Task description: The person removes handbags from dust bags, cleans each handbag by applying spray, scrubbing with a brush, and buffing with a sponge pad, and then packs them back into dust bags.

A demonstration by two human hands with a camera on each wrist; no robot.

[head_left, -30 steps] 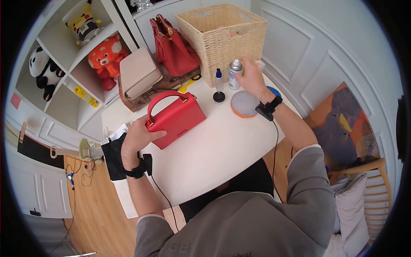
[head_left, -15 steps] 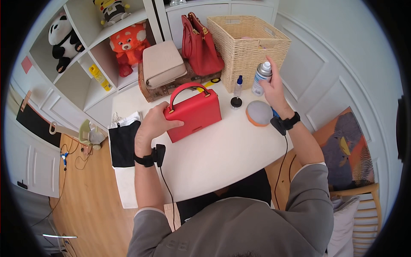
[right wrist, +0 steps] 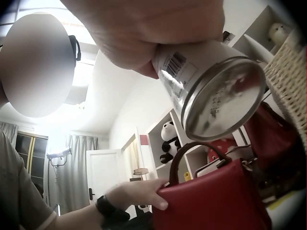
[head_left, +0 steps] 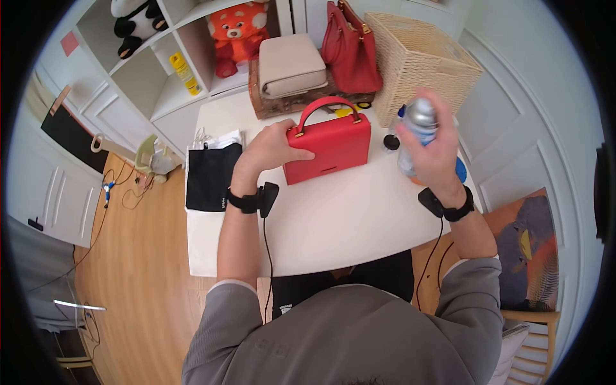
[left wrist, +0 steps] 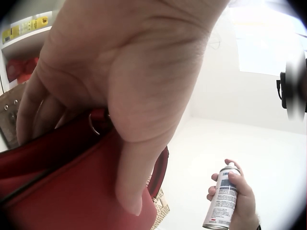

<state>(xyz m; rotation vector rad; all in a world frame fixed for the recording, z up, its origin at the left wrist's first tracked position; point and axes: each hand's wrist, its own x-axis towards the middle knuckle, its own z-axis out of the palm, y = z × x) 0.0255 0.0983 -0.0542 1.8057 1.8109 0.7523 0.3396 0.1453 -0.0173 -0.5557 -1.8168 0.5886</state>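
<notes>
A red handbag (head_left: 333, 149) with its handle up stands on the white table (head_left: 308, 224). My left hand (head_left: 269, 149) grips the bag's left end, thumb on the front face and fingers behind; the left wrist view shows the thumb flat on the red side (left wrist: 96, 191). My right hand (head_left: 437, 151) holds a spray can (head_left: 420, 128) off the table, right of the bag, fingers wrapped round it; one finger lies at its white nozzle in the left wrist view. The can's metal base (right wrist: 225, 103) fills the upper right wrist view.
Behind the bag, a beige bag (head_left: 292, 64) lies on a brown case (head_left: 273, 102), beside a larger red bag (head_left: 353, 58) and a wicker basket (head_left: 410, 70). A black-capped item (head_left: 391, 142) stands near the can. A black cloth pouch (head_left: 212, 176) lies at the left.
The right hand has closed round the spray can and lifted it from the table, bringing it nearer. The left hand stays on the red handbag. The head view has shifted.
</notes>
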